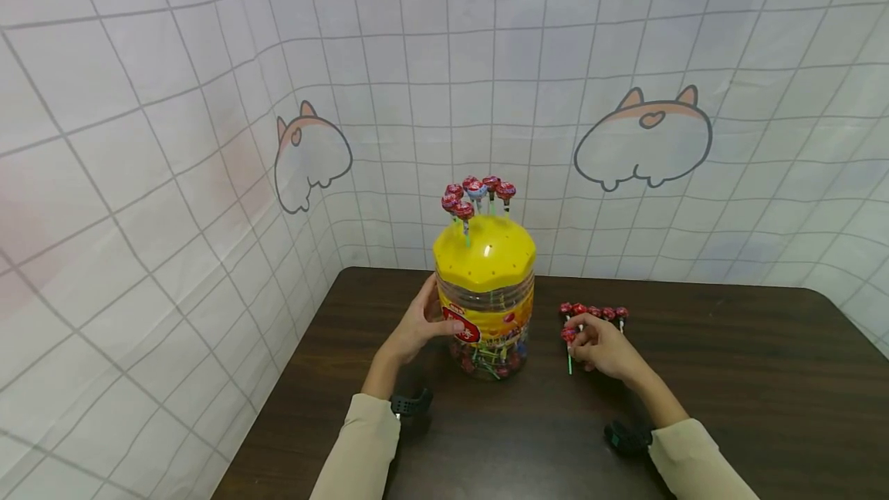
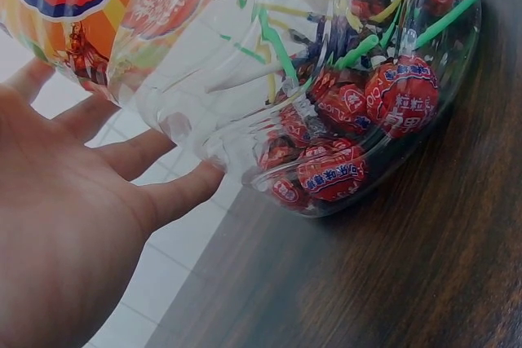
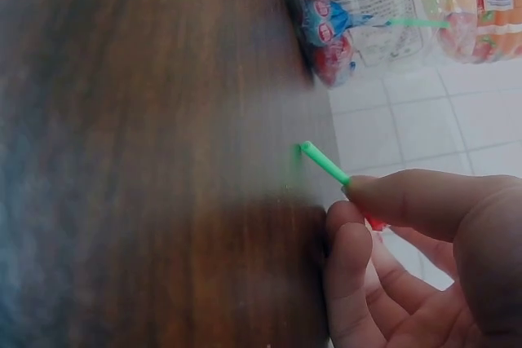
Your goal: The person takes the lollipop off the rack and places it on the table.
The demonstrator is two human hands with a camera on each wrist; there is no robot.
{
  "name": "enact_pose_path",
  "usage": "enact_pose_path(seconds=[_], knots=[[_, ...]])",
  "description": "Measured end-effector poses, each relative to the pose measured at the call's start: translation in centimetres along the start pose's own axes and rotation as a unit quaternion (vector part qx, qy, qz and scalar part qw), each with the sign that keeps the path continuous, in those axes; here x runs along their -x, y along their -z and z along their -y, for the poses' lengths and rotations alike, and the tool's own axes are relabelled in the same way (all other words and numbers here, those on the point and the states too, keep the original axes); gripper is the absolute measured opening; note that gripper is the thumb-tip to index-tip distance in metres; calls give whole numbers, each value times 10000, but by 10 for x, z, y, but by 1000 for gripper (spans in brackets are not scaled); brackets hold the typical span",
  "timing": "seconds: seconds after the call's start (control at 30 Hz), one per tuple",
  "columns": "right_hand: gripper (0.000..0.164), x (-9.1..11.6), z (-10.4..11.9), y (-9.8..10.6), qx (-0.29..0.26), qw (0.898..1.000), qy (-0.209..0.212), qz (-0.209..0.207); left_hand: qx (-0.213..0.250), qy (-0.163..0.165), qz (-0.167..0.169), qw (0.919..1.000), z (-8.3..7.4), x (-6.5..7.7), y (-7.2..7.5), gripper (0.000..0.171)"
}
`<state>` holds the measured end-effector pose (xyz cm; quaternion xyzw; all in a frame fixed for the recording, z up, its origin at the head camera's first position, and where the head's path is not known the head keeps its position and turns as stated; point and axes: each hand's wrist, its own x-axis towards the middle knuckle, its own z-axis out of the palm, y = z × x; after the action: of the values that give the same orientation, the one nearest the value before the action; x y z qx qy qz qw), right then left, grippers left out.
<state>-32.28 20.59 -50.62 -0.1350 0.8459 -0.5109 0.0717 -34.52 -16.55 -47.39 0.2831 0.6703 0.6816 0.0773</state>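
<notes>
A clear plastic jar of wrapped lollipops stands upright on the table, with an orange-yellow label and a yellow lid dotted with small holes. Several lollipops rise from the lid's holes, candy heads up. My left hand holds the jar's left side, thumb across the label and fingers spread round behind it. To the right of the jar, my right hand pinches a red-wrapped lollipop between thumb and fingers. Its green stick pokes out in the right wrist view, while the fingers mostly hide its head there.
Just beyond my right hand, several red lollipops lie in a row on the dark wooden table. Loose lollipops fill the jar's bottom. A white grid-patterned curtain hangs behind the table and along its left side.
</notes>
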Motion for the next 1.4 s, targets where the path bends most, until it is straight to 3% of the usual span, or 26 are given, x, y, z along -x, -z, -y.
enact_pose_path(seconds=[0.67, 1.0, 1.23, 1.4], knots=[[34, 1, 3, -1, 378, 9991, -200, -16, 4, -39, 49, 10000, 1, -1, 1, 93], [47, 5, 9, 14, 308, 9992, -79, 226, -22, 3, 48, 10000, 0, 0, 1, 93], [41, 11, 27, 31, 112, 9984, 471, 284, 10, 21, 27, 10000, 0, 0, 2, 93], [32, 18, 53, 34, -98, 9948, 1013, -110, 53, 63, 5, 10000, 0, 0, 1, 94]])
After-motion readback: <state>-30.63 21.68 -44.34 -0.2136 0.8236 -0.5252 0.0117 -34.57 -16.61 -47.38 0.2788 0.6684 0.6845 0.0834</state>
